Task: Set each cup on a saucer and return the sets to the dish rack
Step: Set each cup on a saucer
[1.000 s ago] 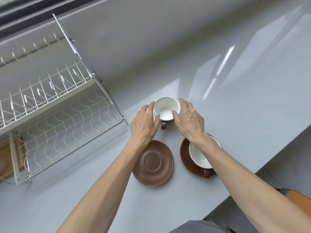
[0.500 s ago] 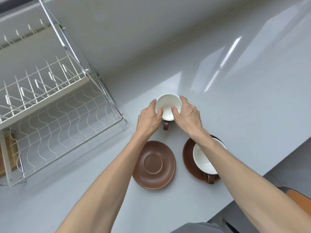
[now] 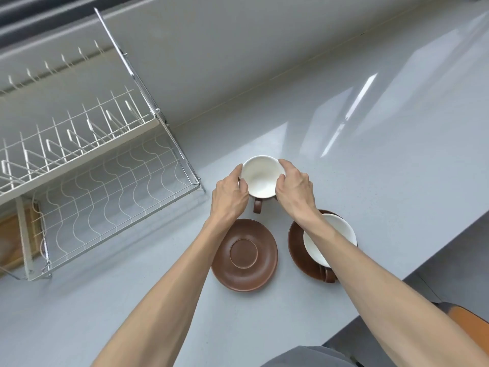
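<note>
Upright cup [image 3: 262, 177], handle [image 3: 257, 206] toward camera, seemingly

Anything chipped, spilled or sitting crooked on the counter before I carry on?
Nothing stands out. The far cup, held between the left hand and right hand, looks whole and dry. The empty saucer lies flat. The second cup sits on its saucer, partly hidden by the right forearm.

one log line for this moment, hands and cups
left hand: on loose cup | right hand: on same cup | empty saucer: bare, in front | second cup: on its saucer | dish rack: empty
</note>
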Demonstrator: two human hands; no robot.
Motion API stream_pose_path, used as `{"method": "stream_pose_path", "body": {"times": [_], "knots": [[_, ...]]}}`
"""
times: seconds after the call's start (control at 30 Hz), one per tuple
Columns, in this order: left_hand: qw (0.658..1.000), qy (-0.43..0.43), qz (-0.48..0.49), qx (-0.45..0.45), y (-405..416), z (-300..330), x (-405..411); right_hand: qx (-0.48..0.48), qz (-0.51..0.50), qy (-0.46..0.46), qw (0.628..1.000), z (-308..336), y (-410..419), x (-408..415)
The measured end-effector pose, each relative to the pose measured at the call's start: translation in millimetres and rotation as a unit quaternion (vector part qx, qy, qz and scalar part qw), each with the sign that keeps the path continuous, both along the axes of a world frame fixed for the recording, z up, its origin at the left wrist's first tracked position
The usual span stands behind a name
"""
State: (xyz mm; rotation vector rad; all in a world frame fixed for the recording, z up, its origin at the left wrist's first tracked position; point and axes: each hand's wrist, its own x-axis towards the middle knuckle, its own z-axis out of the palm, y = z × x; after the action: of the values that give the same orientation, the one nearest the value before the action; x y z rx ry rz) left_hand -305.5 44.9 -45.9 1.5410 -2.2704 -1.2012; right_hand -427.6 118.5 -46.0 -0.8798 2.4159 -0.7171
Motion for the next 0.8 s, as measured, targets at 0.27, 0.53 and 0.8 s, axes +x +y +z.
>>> {"method": "stream_pose_path", "body": {"times": [0.27,0.53,0.8], "knots": [[0.999,0.041,0.034,0.003,23,16,36,-0.028,0.02,0.022,0.999,12,20,28],[0.997,0.041,0.06,0.008,61,19,80,-0.017,0.053,0.035,0.998,10,54,66],[0.996,0.03,0.075,0.027,90,11,113,-0.001,0.075,0.046,0.996,2,77,96]]}}
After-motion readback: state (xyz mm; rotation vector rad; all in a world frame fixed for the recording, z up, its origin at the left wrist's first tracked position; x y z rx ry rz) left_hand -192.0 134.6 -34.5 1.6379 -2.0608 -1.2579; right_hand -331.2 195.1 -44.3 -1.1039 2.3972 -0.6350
